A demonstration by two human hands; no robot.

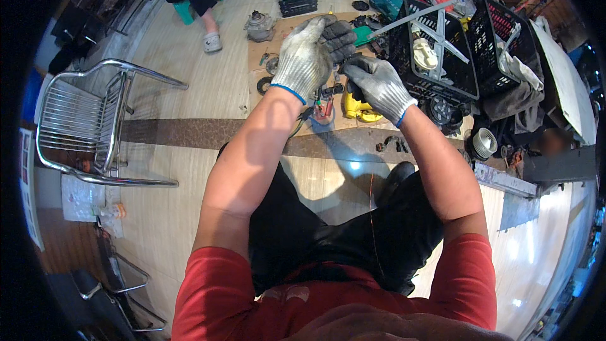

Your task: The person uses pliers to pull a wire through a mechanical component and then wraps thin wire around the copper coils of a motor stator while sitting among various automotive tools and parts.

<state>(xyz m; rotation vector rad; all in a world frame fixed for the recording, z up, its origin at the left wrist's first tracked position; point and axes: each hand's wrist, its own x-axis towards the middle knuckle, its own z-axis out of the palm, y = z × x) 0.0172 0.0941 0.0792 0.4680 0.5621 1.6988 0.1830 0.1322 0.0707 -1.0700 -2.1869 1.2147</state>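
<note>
My left hand [309, 53], in a white knitted glove with a grey coated palm, is raised over a brown sheet on the floor. Its fingers are bent and held together, and whatever they may hold is hidden. Close beside it on the right, my right hand [379, 85], gloved the same way, has its fingers pinched, with a small dark part at the fingertips too unclear to name. Beneath the hands lie a yellow tool-like housing [358, 108] and a red-handled tool [328, 108]. A thin copper-coloured wire [372, 227] runs down over my trousers.
Black crates [464, 85] of parts stand at the right. A motor-like metal part [259, 26] and stacked black trays [297, 1] lie ahead. A metal chair [79, 120] stands left. Another person's leg [208, 19] shows far left. A white fan wheel [485, 143] lies right.
</note>
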